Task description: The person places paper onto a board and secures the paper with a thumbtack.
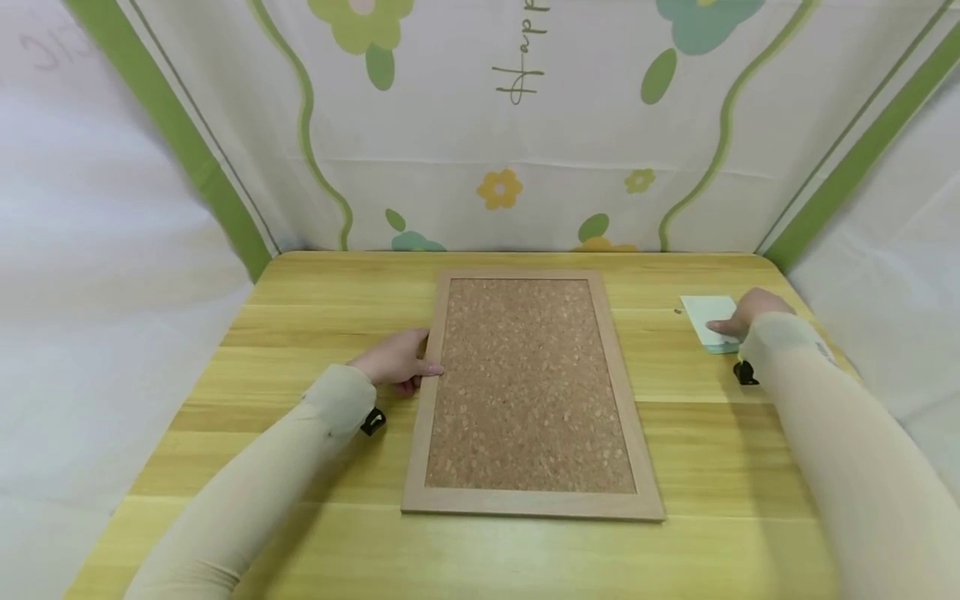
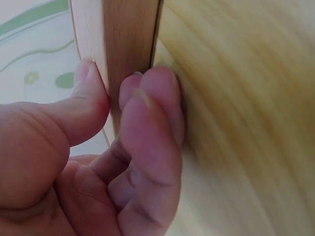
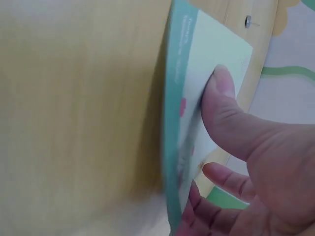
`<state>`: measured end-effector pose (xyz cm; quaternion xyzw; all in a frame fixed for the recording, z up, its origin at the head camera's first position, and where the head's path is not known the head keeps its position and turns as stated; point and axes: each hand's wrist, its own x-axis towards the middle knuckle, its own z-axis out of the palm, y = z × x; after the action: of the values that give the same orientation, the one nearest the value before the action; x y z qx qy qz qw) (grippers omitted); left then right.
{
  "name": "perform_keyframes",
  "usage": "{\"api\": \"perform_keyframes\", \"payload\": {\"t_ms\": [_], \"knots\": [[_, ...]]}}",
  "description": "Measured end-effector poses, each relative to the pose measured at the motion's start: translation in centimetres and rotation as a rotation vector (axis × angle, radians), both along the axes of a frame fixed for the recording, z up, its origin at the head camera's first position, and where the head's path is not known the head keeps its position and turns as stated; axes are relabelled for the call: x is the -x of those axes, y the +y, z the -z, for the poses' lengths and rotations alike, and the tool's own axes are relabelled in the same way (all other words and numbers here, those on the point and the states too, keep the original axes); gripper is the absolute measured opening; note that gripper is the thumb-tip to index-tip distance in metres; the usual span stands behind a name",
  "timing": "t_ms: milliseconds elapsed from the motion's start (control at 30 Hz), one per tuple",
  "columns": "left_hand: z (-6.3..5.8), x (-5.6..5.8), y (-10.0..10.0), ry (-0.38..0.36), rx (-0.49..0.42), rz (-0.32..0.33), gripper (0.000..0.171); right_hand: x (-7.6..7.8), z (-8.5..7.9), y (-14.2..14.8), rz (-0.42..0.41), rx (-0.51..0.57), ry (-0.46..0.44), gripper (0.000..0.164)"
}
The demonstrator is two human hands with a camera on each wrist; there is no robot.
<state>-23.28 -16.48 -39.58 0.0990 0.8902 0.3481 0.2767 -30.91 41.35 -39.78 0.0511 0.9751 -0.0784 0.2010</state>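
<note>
A cork board point(image 1: 528, 383) in a light wooden frame lies on the table, its long sides running away from me. At its left side my left hand point(image 1: 399, 360) grips the frame, thumb on the top face. In the left wrist view the fingers point(image 2: 150, 132) curl against the side of the frame point(image 2: 130, 34). Over at the right, my right hand point(image 1: 756, 310) pinches a pale green card point(image 1: 707, 315) with a darker green strip along one edge. The right wrist view shows the thumb point(image 3: 224, 93) flat on the card's face, other fingers behind it.
A small metal thumbtack point(image 3: 248, 21) lies on the wood beyond the card. The wooden table point(image 1: 315, 308) ends at a white patterned curtain point(image 1: 450, 125) at the back, with white cloth hanging at both sides. Black wrist cameras sit under both cuffs.
</note>
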Motion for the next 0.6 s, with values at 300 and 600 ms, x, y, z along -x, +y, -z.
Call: {"api": "perform_keyframes", "payload": {"t_ms": [300,600], "knots": [[0.2,0.0,-0.2,0.005,-0.01,-0.01,0.064,-2.2,-0.2,3.1,0.04,0.236,0.088,0.078],[0.0,-0.3,-0.3,-0.016,-0.036,-0.033,0.073,-5.9,-2.0,3.2,0.212,0.521,0.117,0.067]]}}
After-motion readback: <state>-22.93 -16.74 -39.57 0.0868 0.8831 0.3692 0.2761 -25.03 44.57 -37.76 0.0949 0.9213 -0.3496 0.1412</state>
